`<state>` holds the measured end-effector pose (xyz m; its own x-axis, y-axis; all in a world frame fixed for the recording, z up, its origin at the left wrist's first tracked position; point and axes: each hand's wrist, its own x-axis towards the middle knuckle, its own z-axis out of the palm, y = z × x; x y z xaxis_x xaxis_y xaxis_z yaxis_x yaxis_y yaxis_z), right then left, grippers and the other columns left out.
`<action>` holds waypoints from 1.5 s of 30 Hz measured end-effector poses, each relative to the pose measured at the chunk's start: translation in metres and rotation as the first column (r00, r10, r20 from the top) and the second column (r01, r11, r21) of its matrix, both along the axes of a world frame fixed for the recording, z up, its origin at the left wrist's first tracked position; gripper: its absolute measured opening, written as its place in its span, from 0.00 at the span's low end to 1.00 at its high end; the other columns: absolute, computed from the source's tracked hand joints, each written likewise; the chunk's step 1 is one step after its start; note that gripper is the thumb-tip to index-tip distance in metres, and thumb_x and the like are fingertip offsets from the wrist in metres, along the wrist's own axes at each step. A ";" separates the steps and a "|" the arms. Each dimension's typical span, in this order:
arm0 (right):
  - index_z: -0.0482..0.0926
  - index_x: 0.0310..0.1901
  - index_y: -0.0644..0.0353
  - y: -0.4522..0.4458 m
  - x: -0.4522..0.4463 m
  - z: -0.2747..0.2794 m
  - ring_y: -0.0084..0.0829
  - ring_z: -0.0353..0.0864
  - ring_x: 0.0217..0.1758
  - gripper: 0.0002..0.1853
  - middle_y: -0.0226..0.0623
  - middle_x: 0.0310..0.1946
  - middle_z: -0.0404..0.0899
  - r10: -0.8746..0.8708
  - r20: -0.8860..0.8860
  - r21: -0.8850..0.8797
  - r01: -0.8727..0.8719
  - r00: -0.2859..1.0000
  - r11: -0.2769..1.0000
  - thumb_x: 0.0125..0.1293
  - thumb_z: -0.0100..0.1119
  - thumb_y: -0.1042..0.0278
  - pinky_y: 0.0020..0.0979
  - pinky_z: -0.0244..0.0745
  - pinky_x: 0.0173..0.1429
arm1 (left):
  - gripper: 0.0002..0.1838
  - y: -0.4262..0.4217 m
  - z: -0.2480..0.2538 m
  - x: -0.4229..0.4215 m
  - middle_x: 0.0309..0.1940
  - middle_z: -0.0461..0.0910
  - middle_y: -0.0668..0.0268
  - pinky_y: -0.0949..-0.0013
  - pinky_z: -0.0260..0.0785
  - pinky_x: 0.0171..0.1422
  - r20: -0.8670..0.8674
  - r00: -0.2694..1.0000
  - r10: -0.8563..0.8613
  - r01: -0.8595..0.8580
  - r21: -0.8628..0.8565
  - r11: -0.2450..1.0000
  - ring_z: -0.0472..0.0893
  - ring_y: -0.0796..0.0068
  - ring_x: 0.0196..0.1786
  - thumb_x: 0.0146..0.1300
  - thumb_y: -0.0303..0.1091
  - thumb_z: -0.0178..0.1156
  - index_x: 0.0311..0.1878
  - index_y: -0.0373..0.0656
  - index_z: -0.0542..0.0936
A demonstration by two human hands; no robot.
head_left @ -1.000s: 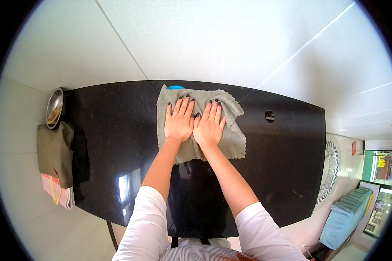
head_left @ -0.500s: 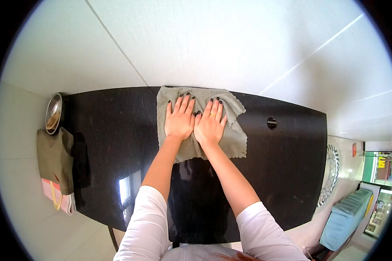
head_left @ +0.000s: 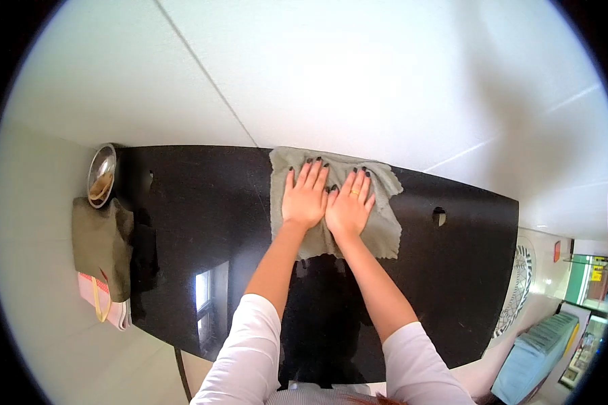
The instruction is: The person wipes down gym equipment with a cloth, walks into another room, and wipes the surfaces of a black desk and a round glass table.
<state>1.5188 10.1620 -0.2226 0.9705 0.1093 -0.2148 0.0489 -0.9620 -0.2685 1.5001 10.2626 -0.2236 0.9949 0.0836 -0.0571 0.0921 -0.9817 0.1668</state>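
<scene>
A grey-green cloth point(head_left: 378, 233) with a frayed edge lies spread on a glossy black tabletop point(head_left: 203, 196), close to its far edge by the white wall. My left hand point(head_left: 305, 202) rests flat on the cloth's left half, fingers stretched out and pointing away from me. Beside it, my right hand point(head_left: 348, 210) presses flat on the cloth too, fingers apart, with a ring on one finger. The two thumbs nearly meet. Neither hand grips the cloth.
At the table's left end stand a metal bowl point(head_left: 102, 177) with something brown in it, a folded olive cloth point(head_left: 103, 236) and a pink-and-white item point(head_left: 108, 307). A round hole point(head_left: 440, 216) pierces the tabletop at right. A light-blue object point(head_left: 532, 358) is at lower right.
The table, bowl and hands all appear further right and slightly lower as the view shifts. Both hands stay flat on the cloth, which keeps about the same place near the far edge.
</scene>
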 end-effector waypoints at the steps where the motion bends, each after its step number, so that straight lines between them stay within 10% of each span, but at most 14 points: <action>1: 0.51 0.66 0.64 0.000 -0.002 0.000 0.38 0.38 0.74 0.31 0.42 0.70 0.42 0.013 0.022 -0.033 -0.012 1.000 0.999 0.65 0.35 0.56 0.47 0.37 0.71 | 0.28 0.000 0.000 -0.002 0.68 0.54 0.69 0.53 0.40 0.72 -0.001 1.000 -0.001 0.001 -0.020 1.000 0.52 0.69 0.70 0.63 0.45 0.41 0.66 0.50 0.60; 45: 0.55 0.65 0.63 0.078 -0.052 -0.017 0.38 0.45 0.72 0.29 0.42 0.68 0.50 0.166 0.213 -0.043 -0.160 0.963 0.986 0.64 0.37 0.58 0.44 0.37 0.72 | 0.27 0.080 -0.003 -0.059 0.68 0.53 0.68 0.55 0.38 0.72 0.013 0.997 0.077 -0.077 -0.031 0.997 0.51 0.70 0.70 0.64 0.44 0.39 0.66 0.47 0.59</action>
